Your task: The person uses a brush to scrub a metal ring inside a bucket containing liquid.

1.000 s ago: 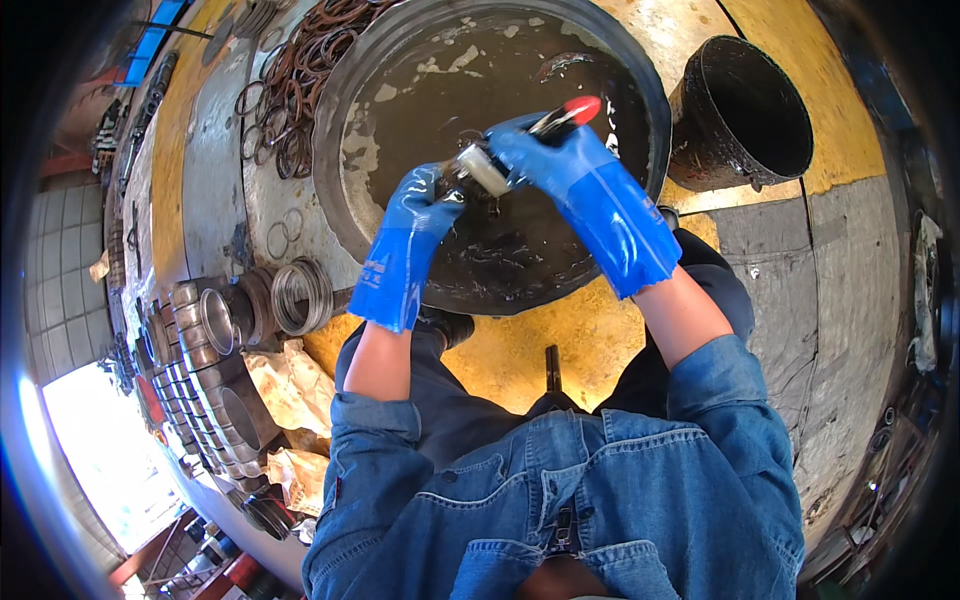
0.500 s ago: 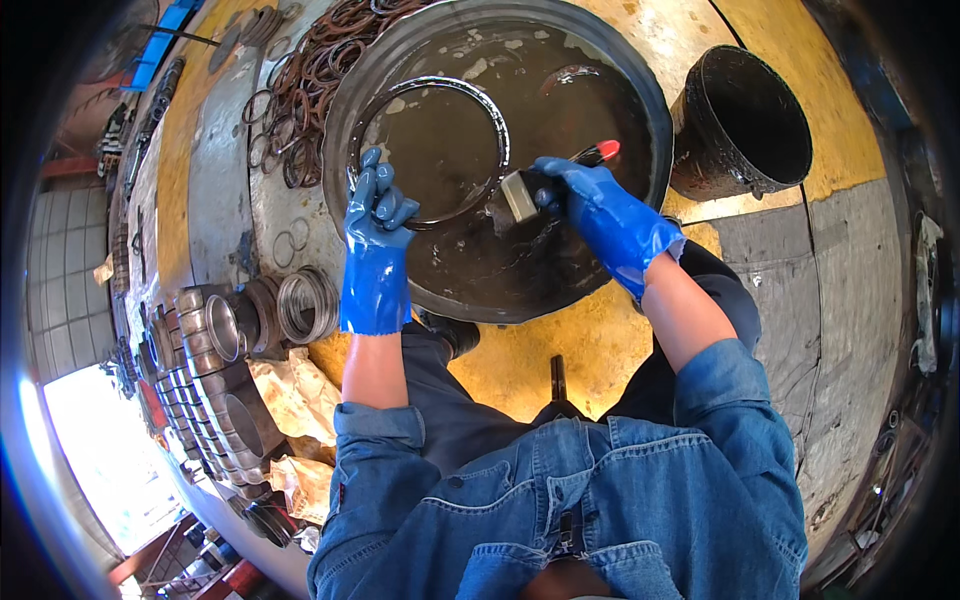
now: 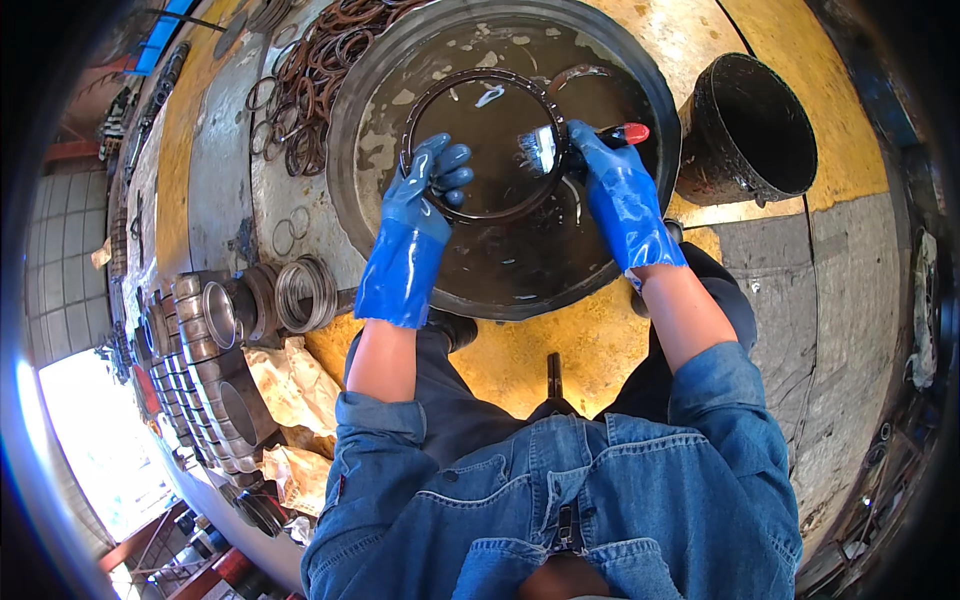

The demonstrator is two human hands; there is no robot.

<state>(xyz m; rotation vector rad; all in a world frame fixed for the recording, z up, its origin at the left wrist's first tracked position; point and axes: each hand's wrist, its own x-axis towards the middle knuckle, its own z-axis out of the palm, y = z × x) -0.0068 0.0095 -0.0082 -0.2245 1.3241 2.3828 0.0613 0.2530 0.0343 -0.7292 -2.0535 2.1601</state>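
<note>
In blue rubber gloves, both my hands are over a wide round basin (image 3: 341, 150) of dark, murky liquid. My left hand (image 3: 428, 185) is closed on the lower left of a large dark, wet metal ring (image 3: 483, 74), held over the liquid. A paintbrush (image 3: 541, 148) with a red-tipped dark handle is gripped in my right hand (image 3: 612, 175). Its wet bristles point left into the ring's opening, beside the right side of the band; whether they touch it I cannot tell. Another curved ring edge (image 3: 580, 73) shows in the liquid at the back right.
To the basin's right stands a black, stained bucket (image 3: 708, 140). A heap of rusty rings (image 3: 330, 70) lies at the back left. Nearer on the left are coiled thin rings (image 3: 301, 296), rows of metal cylinders (image 3: 195, 345) and crumpled brown paper (image 3: 293, 385).
My left hand has moved right with the ring, which now sits further right. My right hand has shifted slightly right and up, and the brush has turned so its bristles show beside the ring.
</note>
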